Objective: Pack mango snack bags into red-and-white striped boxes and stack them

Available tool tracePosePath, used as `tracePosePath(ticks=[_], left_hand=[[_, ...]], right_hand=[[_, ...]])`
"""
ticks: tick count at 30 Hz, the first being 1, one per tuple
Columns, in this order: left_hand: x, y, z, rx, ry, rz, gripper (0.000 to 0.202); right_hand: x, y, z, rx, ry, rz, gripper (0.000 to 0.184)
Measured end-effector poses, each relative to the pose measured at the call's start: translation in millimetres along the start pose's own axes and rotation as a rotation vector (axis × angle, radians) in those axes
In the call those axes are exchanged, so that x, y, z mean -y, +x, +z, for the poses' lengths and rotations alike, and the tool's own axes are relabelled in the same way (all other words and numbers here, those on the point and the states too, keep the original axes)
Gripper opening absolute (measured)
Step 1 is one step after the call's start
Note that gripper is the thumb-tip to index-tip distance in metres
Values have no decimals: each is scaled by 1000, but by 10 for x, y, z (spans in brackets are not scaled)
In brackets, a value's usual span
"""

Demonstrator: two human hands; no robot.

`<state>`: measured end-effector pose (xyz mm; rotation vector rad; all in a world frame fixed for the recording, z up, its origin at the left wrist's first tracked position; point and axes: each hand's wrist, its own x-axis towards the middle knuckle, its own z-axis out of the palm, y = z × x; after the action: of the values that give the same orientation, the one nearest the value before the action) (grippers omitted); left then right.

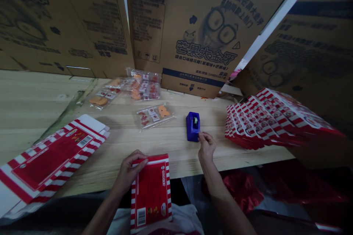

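My left hand (133, 170) is closed on the top edge of a red and white striped box (152, 187), which leans over the table's front edge toward my body. A barcode shows near its lower end. My right hand (206, 144) pinches at the front end of a blue tape dispenser (192, 127) that stands on the table. Its fingertips touch the cutting edge, but any strip of tape between them is too small to make out. A small roll sits in the dispenser.
Clear packets (156, 115) of orange and red pieces lie on the wooden table (176, 147). Flat striped cartons (52, 158) are stacked at left; several striped boxes (270, 121) stand in a row at right. Large cardboard boxes (198, 25) wall the back.
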<state>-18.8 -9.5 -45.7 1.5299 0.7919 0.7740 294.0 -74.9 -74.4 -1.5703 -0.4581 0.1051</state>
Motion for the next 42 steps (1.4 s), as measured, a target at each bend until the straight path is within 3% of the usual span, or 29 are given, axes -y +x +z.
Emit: tracePosePath(ticks=[5,11,15,17,19,22,24,26,30,32,34,37,42], left_hand=[[-12,31,41,4,1,-66,17],[-41,15,52,-6,5,-64,18],[-75,0,55,7,-25,-72,19],[-85,15,66,28,-42,-65,19],[-101,39,87,56,-48,-59,19],[-157,72,136,91,-23,-55,18],[-213,79,170,101,2,-44,18],[-263,72,198,101,10,-29,17],[-283,40,221,75,-27,-39,16],[-266,21,214,75,-40,-44,16],[-258,-1,197,80,-33,-31,15],[-286,-34,168,83,-1,-7,15],[-364,-76,138,56,117,63,15]], right_hand=[[-57,-234,-111,25,11,-21,25],[-182,-227,-198,66,-33,-31,24],[27,-254,-299,169,2,-2,23],[293,-235,-253,438,11,-8,21],[621,-192,-92,894,-33,-78,22],[1060,-145,314,1555,-117,-271,23],[1242,-173,598,1849,-215,-406,21],[1339,-254,820,2011,-354,-554,16],[1421,-451,998,2033,-635,-836,12],[1436,-506,989,1968,-731,-878,17],[1417,-521,953,1882,-762,-822,21],[1290,-506,881,1772,-621,-534,38],[943,-589,749,1709,-233,185,42]])
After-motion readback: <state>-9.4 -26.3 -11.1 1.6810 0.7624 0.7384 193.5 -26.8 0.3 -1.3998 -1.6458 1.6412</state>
